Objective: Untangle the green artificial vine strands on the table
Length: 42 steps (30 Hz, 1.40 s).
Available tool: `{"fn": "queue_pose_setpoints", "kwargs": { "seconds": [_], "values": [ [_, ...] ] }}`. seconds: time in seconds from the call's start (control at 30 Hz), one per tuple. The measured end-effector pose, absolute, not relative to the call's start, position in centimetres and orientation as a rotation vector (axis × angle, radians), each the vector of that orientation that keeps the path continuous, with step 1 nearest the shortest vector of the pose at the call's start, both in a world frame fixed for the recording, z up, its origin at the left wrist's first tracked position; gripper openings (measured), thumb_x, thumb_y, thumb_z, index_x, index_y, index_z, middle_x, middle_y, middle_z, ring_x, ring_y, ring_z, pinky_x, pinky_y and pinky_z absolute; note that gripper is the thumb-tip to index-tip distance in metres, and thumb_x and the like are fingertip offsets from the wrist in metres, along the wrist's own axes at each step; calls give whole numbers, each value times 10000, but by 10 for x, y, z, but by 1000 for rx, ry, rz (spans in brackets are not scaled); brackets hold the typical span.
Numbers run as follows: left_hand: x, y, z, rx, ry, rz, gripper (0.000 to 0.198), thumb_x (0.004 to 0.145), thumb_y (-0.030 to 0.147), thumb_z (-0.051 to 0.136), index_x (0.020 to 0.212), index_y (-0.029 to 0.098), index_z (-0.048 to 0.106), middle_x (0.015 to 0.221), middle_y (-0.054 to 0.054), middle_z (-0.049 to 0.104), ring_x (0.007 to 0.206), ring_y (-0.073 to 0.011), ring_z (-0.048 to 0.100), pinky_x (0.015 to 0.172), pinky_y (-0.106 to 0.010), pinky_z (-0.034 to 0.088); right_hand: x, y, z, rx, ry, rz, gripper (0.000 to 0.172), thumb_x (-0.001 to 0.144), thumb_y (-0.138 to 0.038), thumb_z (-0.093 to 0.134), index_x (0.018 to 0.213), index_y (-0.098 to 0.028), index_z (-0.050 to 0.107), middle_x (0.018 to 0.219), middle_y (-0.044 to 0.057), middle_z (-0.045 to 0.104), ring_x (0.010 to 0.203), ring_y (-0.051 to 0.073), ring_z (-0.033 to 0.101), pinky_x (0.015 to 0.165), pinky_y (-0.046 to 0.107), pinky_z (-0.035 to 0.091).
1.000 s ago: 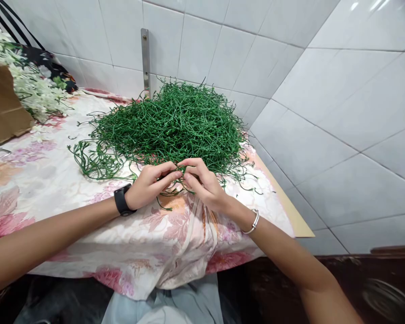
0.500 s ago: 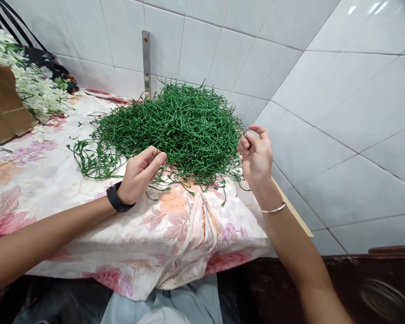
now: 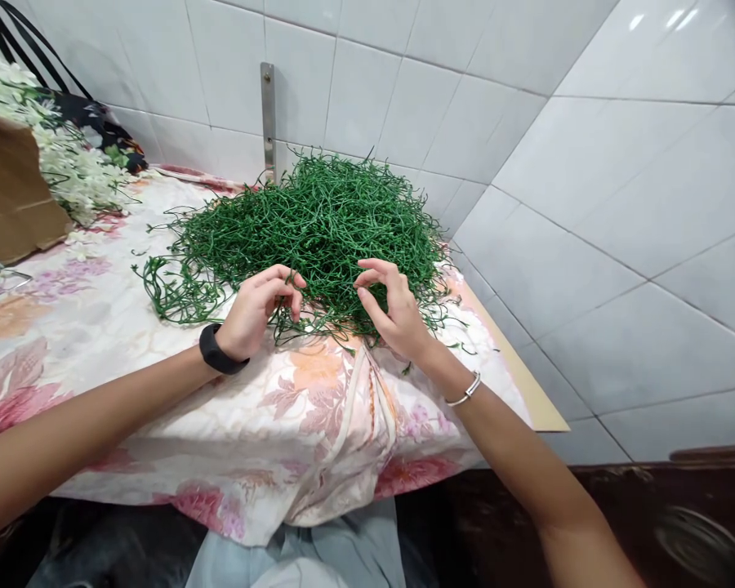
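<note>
We see a big tangled heap of green plastic stems [image 3: 315, 220] in the upper middle of the frame, lying on a table under a floral cloth [image 3: 98, 327]. At its near edge our left hand [image 3: 257, 306] pinches a few strands with curled fingers, while our right hand [image 3: 395, 306] touches the heap with fingers narrowly parted, thumb near forefinger. White artificial flowers [image 3: 67, 163] and a cardboard box [image 3: 6, 196] sit at the upper left, against the tiled wall [image 3: 404, 90].

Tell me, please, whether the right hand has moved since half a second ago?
Yes. The right hand has come in leftward and down from the table's right edge, and now sits at the near rim of the green stem pile, close to the left hand.
</note>
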<state>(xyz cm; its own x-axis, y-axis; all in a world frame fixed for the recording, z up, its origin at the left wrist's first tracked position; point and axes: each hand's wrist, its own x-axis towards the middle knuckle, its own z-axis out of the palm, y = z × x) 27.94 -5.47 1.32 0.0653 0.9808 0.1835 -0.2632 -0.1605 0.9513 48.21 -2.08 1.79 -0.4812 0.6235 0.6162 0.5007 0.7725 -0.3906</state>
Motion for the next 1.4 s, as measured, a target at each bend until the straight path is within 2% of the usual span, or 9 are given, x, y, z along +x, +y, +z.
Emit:
{"fn": "queue_pose_setpoints", "kwargs": {
  "seconds": [0.17, 0.3, 0.57, 0.67, 0.83, 0.93, 1.17, 1.3, 1.4],
  "values": [
    [281, -54, 14, 1232, 851, 1404, 172, 729, 152, 499, 896, 129, 532, 730, -28, 652, 648, -128, 591, 654, -255, 436, 481, -22, 20, -876, -2088, 160, 374, 788, -128, 457, 1140, -209, 364, 1013, 61, 540, 967, 171, 521, 901, 380, 334],
    [282, -56, 13, 1258, 811, 1373, 228, 750, 209, 541, 961, 123, 529, 868, -66, 661, 695, -139, 602, 650, -262, 447, 482, -24, 24, -836, -2045, 121, 379, 767, -105, 464, 1123, -206, 384, 1018, 62, 531, 970, 171, 519, 887, 363, 364],
    [282, -56, 11, 1242, 807, 1373, 214, 762, 203, 541, 961, 126, 551, 856, -52, 652, 747, -131, 595, 683, -244, 446, 475, -38, 25, -676, -2196, 97, 253, 753, -86, 445, 971, -206, 489, 985, 49, 545, 991, 181, 494, 857, 355, 350],
    [282, -56, 12, 1240, 792, 1371, 197, 761, 192, 535, 944, 123, 563, 843, -46, 640, 766, -132, 585, 692, -244, 446, 470, -40, 20, -643, -2351, 83, 191, 801, -176, 476, 979, -210, 535, 1007, 49, 551, 995, 174, 483, 854, 344, 321],
    [283, -56, 11, 1228, 757, 1294, 180, 790, 197, 495, 928, 118, 577, 830, -44, 616, 761, -124, 567, 680, -222, 442, 461, -37, 9, -564, -2479, 25, 237, 827, -310, 497, 1039, -225, 558, 995, 38, 572, 969, 152, 485, 847, 326, 273],
    [283, -55, 9, 1188, 743, 1224, 176, 795, 202, 483, 910, 122, 589, 829, -44, 615, 765, -125, 566, 684, -221, 448, 460, -35, 6, -567, -2477, 0, 171, 844, -298, 474, 924, -211, 598, 907, 23, 600, 913, 136, 500, 834, 318, 255],
    [286, -57, 10, 1107, 691, 1208, 160, 767, 175, 491, 856, 123, 614, 857, -49, 617, 840, -139, 567, 742, -236, 451, 462, -34, 5, -574, -2436, -12, 131, 838, -277, 489, 873, -205, 593, 873, 10, 608, 877, 128, 503, 812, 311, 267],
    [286, -61, 12, 1214, 758, 1313, 153, 715, 152, 541, 858, 138, 596, 878, -38, 610, 870, -145, 560, 815, -268, 426, 463, -39, 10, -662, -2359, 21, 110, 841, -238, 477, 860, -191, 575, 827, 1, 614, 809, 122, 515, 814, 316, 282],
    [285, -64, 12, 1428, 847, 1480, 255, 671, 178, 624, 915, 173, 550, 941, -29, 581, 916, -152, 539, 856, -291, 409, 463, -42, 14, -706, -2222, 4, 78, 828, -205, 490, 846, -185, 564, 793, -4, 615, 783, 121, 532, 809, 321, 295]
  ]
}}
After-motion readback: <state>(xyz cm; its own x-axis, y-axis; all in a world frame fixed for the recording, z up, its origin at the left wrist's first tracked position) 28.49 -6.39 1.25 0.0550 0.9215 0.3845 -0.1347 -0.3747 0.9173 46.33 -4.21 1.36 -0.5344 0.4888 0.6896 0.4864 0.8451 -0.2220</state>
